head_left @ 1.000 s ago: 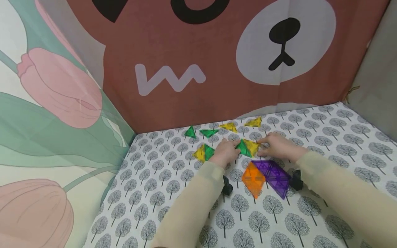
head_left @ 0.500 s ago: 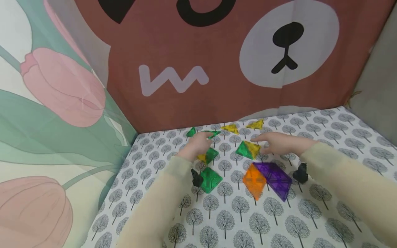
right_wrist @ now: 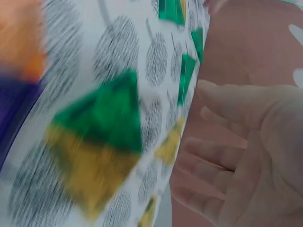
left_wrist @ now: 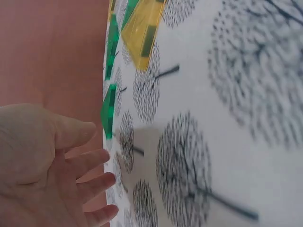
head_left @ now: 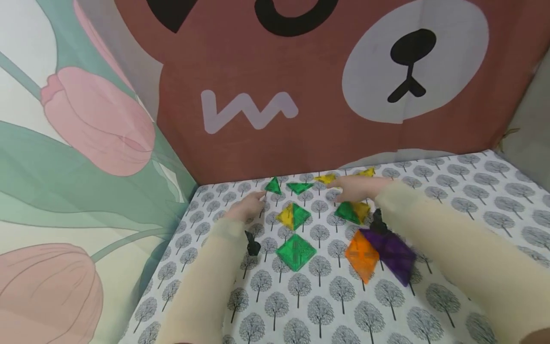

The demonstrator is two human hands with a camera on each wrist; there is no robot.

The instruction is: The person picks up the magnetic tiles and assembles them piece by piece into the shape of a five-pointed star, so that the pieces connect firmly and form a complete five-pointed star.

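My left hand (head_left: 246, 209) reaches toward a green triangular tile (head_left: 273, 186) at the back; in the left wrist view its fingers are spread, with nothing held. My right hand (head_left: 357, 188) hovers near a yellow triangular tile (head_left: 324, 178), fingers loosely extended and holding nothing. A second green triangular tile (head_left: 299, 188) lies between them. Partly hidden behind the right hand is another yellow triangular tile (head_left: 367, 172). Below the right hand, a green triangle (head_left: 347, 212) joins a yellow one (right_wrist: 92, 172). A yellow-green pair (head_left: 293, 216) lies nearer the left hand.
Closer to me lie a green diamond (head_left: 296, 252), an orange diamond (head_left: 362, 256) and purple tiles (head_left: 393, 258) touching the orange. The tree-print cloth (head_left: 320, 310) meets a brown bear-patterned backdrop (head_left: 258, 157) behind and a tulip-print curtain (head_left: 99, 119) at the left.
My left hand has left the green-yellow pair on the right and moved left, uncovering the green diamond. My right hand has moved off that pair, up and left toward the back row.
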